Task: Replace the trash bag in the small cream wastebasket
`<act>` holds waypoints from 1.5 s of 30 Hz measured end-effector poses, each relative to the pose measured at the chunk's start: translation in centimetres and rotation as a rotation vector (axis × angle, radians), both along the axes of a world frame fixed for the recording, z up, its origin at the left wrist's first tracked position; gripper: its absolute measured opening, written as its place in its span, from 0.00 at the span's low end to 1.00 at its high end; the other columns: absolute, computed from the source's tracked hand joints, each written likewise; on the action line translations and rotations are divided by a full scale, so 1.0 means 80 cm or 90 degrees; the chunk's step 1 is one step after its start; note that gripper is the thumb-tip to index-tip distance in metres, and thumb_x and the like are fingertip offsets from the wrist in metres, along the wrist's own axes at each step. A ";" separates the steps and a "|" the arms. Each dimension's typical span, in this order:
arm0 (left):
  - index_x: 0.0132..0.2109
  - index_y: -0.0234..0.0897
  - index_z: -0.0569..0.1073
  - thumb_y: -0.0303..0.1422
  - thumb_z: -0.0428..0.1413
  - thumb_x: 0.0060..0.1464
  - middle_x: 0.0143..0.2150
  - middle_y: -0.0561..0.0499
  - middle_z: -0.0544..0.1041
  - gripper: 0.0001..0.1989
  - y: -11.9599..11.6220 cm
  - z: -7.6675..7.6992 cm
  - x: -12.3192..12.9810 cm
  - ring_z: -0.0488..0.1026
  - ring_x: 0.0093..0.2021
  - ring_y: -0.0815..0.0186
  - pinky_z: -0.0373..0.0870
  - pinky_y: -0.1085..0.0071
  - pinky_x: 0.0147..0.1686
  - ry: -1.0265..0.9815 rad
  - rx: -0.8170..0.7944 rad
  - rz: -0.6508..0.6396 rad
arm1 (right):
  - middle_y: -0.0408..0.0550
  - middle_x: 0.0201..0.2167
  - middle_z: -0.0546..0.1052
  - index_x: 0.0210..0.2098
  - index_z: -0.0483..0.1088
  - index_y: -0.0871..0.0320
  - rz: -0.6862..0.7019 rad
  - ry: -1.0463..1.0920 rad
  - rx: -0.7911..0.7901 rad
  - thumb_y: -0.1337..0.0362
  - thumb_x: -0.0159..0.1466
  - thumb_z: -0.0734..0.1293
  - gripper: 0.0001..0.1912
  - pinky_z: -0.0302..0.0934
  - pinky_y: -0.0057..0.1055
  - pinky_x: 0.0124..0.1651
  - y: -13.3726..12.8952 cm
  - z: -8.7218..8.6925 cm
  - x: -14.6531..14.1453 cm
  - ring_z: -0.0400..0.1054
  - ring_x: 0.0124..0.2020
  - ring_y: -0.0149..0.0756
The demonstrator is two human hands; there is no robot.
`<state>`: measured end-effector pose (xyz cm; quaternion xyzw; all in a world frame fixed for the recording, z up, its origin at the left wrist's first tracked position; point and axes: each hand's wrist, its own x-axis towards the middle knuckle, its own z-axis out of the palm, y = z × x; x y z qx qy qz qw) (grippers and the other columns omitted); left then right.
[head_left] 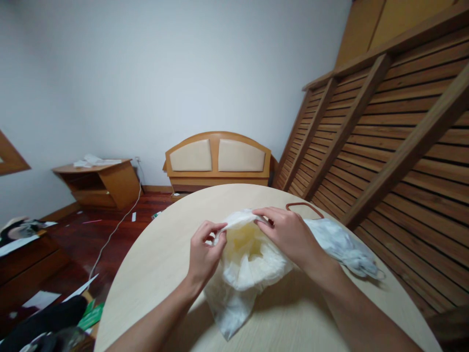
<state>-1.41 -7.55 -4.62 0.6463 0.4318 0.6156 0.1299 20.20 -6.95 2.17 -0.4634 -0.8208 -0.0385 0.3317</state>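
Observation:
A thin white plastic bag [252,274] stands on the round table in front of me, its mouth spread wide and facing up. Its pale yellow inside shows; whether something yellow sits within, I cannot tell. My left hand [207,249] pinches the bag's edge at the left between thumb and fingers. At the far right side of the mouth, my right hand [282,227] grips the same edge, thumb beneath and fingers on top. A loose corner of the bag hangs toward me onto the tabletop.
The pale round table [154,278] carries a brown rectangular frame [304,204] and a crumpled whitish bundle [344,247] at the right. Slatted wooden panels [384,142] lean along the right. Beyond are a headboard [216,176], a low cabinet [113,186] and a floor cable [115,230].

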 end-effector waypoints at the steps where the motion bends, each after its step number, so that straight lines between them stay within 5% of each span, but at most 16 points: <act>1: 0.38 0.39 0.81 0.31 0.58 0.56 0.33 0.51 0.80 0.07 0.000 0.000 0.000 0.75 0.33 0.67 0.69 0.75 0.29 0.002 0.005 0.001 | 0.46 0.46 0.83 0.48 0.78 0.52 -0.011 0.000 -0.010 0.69 0.67 0.65 0.13 0.70 0.37 0.50 0.000 0.000 0.000 0.78 0.47 0.42; 9: 0.39 0.38 0.81 0.29 0.58 0.56 0.32 0.51 0.79 0.07 0.001 0.001 -0.001 0.75 0.32 0.68 0.69 0.75 0.29 0.031 0.038 -0.005 | 0.46 0.42 0.84 0.45 0.77 0.52 -0.075 -0.030 -0.053 0.66 0.69 0.64 0.10 0.69 0.37 0.44 -0.005 0.004 -0.001 0.78 0.42 0.43; 15: 0.42 0.39 0.82 0.27 0.58 0.56 0.29 0.53 0.76 0.09 -0.002 -0.001 0.000 0.72 0.29 0.69 0.68 0.75 0.28 0.050 0.082 -0.019 | 0.53 0.57 0.76 0.56 0.72 0.53 0.023 -0.138 0.094 0.66 0.63 0.72 0.22 0.61 0.50 0.61 -0.018 0.007 -0.013 0.68 0.59 0.50; 17: 0.43 0.39 0.82 0.27 0.59 0.57 0.29 0.54 0.75 0.09 -0.005 -0.001 0.001 0.71 0.28 0.70 0.68 0.76 0.28 0.058 0.099 -0.026 | 0.51 0.57 0.76 0.54 0.73 0.51 0.065 -0.165 0.108 0.65 0.64 0.72 0.18 0.56 0.52 0.64 -0.023 0.007 -0.020 0.68 0.58 0.49; 23: 0.44 0.39 0.82 0.26 0.58 0.57 0.29 0.54 0.74 0.10 -0.010 -0.003 0.005 0.70 0.28 0.71 0.68 0.77 0.29 0.075 0.118 -0.039 | 0.48 0.39 0.83 0.42 0.77 0.55 0.065 -0.178 0.021 0.69 0.68 0.68 0.07 0.65 0.42 0.52 -0.021 0.007 -0.023 0.76 0.43 0.43; 29: 0.43 0.40 0.81 0.26 0.58 0.57 0.29 0.54 0.74 0.10 -0.009 -0.007 0.003 0.70 0.29 0.71 0.68 0.77 0.29 0.069 0.095 -0.035 | 0.50 0.39 0.83 0.42 0.77 0.57 0.011 -0.191 -0.020 0.73 0.67 0.66 0.09 0.67 0.39 0.47 -0.018 0.005 -0.023 0.77 0.42 0.43; 37: 0.41 0.38 0.81 0.28 0.57 0.56 0.29 0.53 0.76 0.08 -0.004 -0.003 -0.002 0.72 0.30 0.69 0.68 0.75 0.28 0.051 0.064 0.007 | 0.52 0.46 0.79 0.47 0.74 0.58 0.042 -0.063 0.061 0.72 0.69 0.62 0.11 0.66 0.40 0.53 -0.030 0.010 -0.019 0.72 0.50 0.43; 40: 0.40 0.38 0.81 0.30 0.57 0.57 0.29 0.52 0.77 0.08 -0.001 -0.001 -0.004 0.73 0.29 0.68 0.68 0.75 0.28 0.043 0.044 0.023 | 0.52 0.43 0.81 0.46 0.75 0.59 0.076 -0.077 -0.066 0.62 0.72 0.62 0.12 0.66 0.39 0.51 -0.047 0.009 -0.032 0.74 0.46 0.43; 45: 0.39 0.38 0.81 0.31 0.56 0.57 0.30 0.52 0.78 0.08 0.001 0.001 -0.005 0.73 0.29 0.68 0.68 0.74 0.27 0.046 0.026 0.039 | 0.62 0.45 0.80 0.50 0.75 0.64 0.093 -0.208 -0.238 0.35 0.58 0.69 0.39 0.66 0.46 0.48 -0.062 -0.019 -0.064 0.75 0.46 0.56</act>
